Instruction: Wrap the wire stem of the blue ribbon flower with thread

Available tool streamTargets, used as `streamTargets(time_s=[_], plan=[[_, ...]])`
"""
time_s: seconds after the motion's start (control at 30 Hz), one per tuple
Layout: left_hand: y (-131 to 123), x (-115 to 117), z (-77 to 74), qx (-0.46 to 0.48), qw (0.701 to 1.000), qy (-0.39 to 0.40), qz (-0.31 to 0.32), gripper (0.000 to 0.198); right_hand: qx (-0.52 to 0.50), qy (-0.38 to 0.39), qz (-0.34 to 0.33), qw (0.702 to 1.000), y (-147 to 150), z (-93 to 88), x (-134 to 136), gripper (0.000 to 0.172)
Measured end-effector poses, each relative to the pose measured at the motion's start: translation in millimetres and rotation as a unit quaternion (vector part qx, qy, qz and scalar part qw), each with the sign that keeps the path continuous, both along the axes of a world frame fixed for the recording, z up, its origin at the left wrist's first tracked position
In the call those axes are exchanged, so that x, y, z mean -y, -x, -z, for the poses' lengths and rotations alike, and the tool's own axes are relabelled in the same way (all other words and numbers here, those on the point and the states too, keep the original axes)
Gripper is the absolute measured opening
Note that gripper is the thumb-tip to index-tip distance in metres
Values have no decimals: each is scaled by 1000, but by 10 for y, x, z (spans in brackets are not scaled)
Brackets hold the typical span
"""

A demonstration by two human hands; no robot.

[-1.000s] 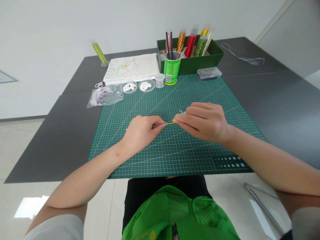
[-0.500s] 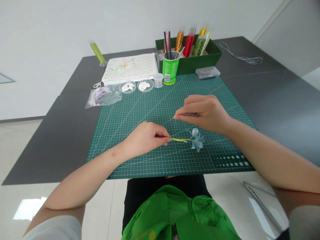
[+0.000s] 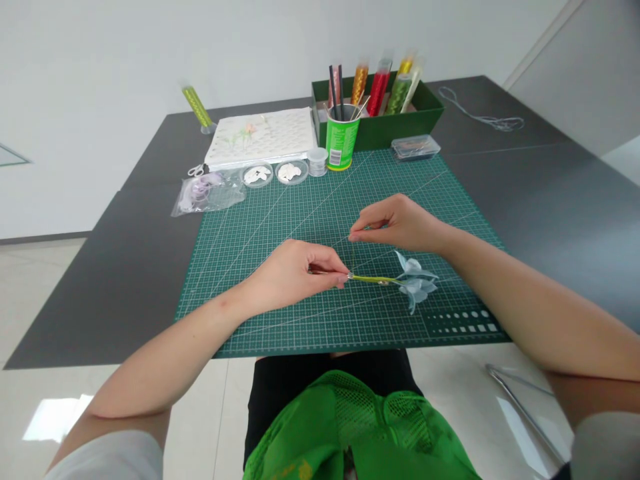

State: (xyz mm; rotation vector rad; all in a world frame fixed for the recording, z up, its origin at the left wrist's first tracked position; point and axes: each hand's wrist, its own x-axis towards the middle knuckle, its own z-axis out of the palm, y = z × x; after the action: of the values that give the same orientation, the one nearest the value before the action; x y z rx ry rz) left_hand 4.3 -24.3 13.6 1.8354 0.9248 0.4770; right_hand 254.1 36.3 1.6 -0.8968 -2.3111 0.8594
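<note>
two hands (image 3: 300,272) (image 3: 395,225), one yellow-green stem (image 3: 373,279), one taut thread (image 3: 353,255), two round dishes (image 3: 258,186) (image 3: 304,173), one green can (image 3: 341,148), one cutting mat (image 3: 300,213)

Ahead of both hands, I see an open band of green cutting mat (image 3: 300,213) where a hand could slide sideways. Its far edge is hemmed in: a clear plastic bag (image 3: 213,192) at left, then two shallow dishes (image 3: 258,185), a lidded jar (image 3: 318,163) and a tall green can (image 3: 342,143) with black sticks (image 3: 337,93) jutting up. Behind that, a dark green box (image 3: 395,130) blocks any low reach.

Between the left hand (image 3: 295,273) and right hand (image 3: 387,223), a thin thread (image 3: 353,252) crosses the gap; the pale blue flower (image 3: 415,283) bars the near side of the right wrist. Rightward, the dark tabletop (image 3: 540,187) leaves passage up to a loose cord (image 3: 500,124).
</note>
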Motion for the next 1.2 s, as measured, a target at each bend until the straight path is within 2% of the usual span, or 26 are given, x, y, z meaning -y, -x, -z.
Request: streamTargets(time_s=[0.17, 0.4, 0.73, 0.87, 1.07, 1.2], plan=[[4, 10, 29, 28, 998, -35, -48, 7, -33, 48, 24, 998, -13, 23, -33, 25], [-1, 19, 17, 18, 996, -74, -52, 6, -61, 20, 60, 996, -29, -34, -12, 19], [3, 32, -13, 13, 992, -92, -81, 7, -63, 24, 76, 995, -45, -92, -11, 28], [4, 39, -47, 14, 988, -118, -96, 6, -59, 48, 82, 994, -11, -102, 5, 35], [7, 33, -35, 45, 975, -161, -144, 6, -56, 85, 95, 990, 19, 6, -11, 44], [0, 18, -30, 70, 969, -139, -189, 13, -53, 71, 68, 994, 38, 153, -35, 44]])
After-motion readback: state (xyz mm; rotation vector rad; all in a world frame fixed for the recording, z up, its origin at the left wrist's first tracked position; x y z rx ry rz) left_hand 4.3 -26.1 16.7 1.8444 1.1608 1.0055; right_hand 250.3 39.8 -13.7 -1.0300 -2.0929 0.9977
